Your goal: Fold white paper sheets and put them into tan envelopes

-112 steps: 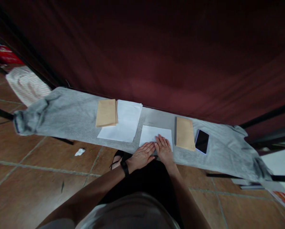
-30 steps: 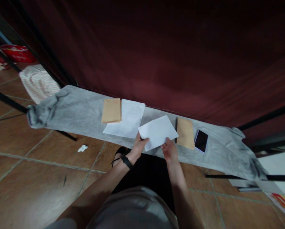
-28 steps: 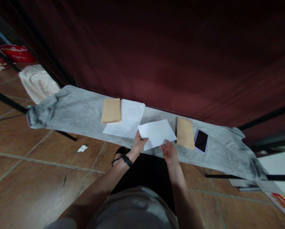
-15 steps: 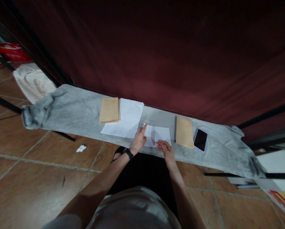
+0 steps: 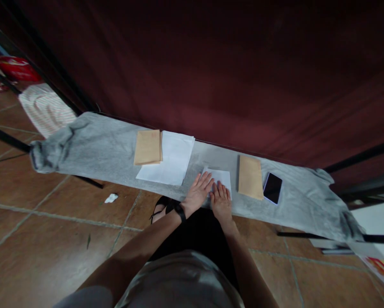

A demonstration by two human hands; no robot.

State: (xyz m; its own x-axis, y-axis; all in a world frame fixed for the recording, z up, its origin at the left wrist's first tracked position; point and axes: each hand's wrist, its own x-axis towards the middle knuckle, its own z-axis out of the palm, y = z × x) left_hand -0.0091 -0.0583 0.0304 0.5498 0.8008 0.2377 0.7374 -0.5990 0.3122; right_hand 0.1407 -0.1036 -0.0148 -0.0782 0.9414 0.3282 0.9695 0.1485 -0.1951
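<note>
A white sheet of paper (image 5: 222,175), folded over to a smaller size, lies on the grey cloth near the front edge. My left hand (image 5: 198,191) rests flat across its left part, fingers spread, a black band on the wrist. Beside it my right hand (image 5: 221,202) presses on the paper's lower part, fingers stretched out and nearly touching the left fingertips. The two hands cover much of the sheet. Right of them lies a brown envelope (image 5: 250,177). Farther left, a stack of white paper (image 5: 175,160) sits partly under several brown envelopes (image 5: 147,147).
A phone (image 5: 272,188) with a dark screen lies right of the single envelope. Grey cloth (image 5: 102,145) covers the long narrow surface, backed by a dark red curtain (image 5: 211,85). A crumpled white scrap (image 5: 111,198) is on the tiled floor, and striped cloth (image 5: 47,109) hangs at left.
The paper's left part has been folded over to the right, so the sheet looks narrower. My left hand has moved right and flattened onto it; my right hand has turned palm down on it.
</note>
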